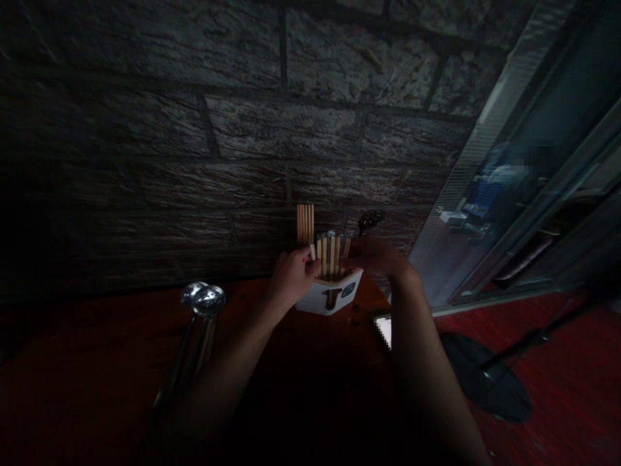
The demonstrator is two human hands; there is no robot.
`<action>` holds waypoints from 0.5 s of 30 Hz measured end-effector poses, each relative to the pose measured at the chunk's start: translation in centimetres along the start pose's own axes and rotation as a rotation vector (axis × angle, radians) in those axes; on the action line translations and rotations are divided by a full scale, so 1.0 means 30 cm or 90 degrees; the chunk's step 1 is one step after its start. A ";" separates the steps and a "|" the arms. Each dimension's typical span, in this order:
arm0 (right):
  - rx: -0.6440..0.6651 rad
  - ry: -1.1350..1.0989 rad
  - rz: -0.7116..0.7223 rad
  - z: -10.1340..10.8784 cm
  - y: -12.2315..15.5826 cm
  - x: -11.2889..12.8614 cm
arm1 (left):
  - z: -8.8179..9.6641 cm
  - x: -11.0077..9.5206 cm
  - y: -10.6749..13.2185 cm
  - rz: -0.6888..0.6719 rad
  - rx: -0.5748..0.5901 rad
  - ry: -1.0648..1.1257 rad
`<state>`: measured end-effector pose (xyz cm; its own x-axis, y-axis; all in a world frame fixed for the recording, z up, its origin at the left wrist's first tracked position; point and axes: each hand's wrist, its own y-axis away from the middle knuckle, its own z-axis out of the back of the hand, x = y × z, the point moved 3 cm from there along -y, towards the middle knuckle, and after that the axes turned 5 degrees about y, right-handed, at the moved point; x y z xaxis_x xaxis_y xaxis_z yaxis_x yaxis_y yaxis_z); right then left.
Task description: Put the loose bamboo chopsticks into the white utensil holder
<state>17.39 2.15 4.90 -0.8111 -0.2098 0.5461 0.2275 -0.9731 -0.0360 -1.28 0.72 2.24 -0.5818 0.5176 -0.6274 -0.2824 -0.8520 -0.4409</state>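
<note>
A white utensil holder [334, 296] stands on the dark red-brown table [97, 362] against the wall, with several wooden chopsticks [330, 255] standing in it. My left hand [291, 278] is closed around a bundle of chopsticks [305, 223] that stick up above the fist, right beside the holder's left edge. My right hand [373, 255] reaches over the holder's right top edge with fingers bent, touching the chopsticks there. A dark slotted spoon [369, 220] rises behind the right hand.
Two metal ladles [204, 301] lie on the table to the left. A lit phone screen [384, 329] lies near my right forearm. A dark stone-brick wall [242, 129] stands close behind. At right are a glass door [509, 213] and a black stand base [490, 382] on the red floor.
</note>
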 end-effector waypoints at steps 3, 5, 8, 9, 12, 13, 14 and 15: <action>0.001 -0.004 -0.013 0.003 0.003 0.004 | 0.000 0.001 -0.001 0.001 0.003 0.000; 0.012 -0.029 -0.017 0.002 0.006 0.008 | 0.005 0.000 -0.002 0.004 0.004 -0.012; 0.025 -0.044 -0.005 0.000 0.008 0.012 | 0.019 -0.007 -0.001 0.008 -0.003 -0.056; 0.027 -0.044 0.001 -0.001 0.008 0.013 | 0.023 -0.010 0.000 0.009 -0.007 -0.070; 0.030 -0.036 0.013 -0.003 0.008 0.014 | 0.029 -0.020 0.006 0.014 -0.012 -0.103; 0.029 -0.031 0.015 -0.004 0.008 0.014 | 0.028 -0.024 0.008 0.012 -0.008 -0.113; 0.029 -0.025 0.018 -0.004 0.009 0.015 | 0.025 -0.027 0.010 0.009 -0.002 -0.123; 0.028 -0.020 0.020 -0.004 0.010 0.017 | 0.022 -0.029 0.012 0.004 0.005 -0.130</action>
<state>16.98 1.75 5.06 -0.7861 -0.2361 0.5713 0.2767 -0.9608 -0.0164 -1.37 -0.09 3.06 -0.7263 0.4855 -0.4866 -0.2838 -0.8566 -0.4310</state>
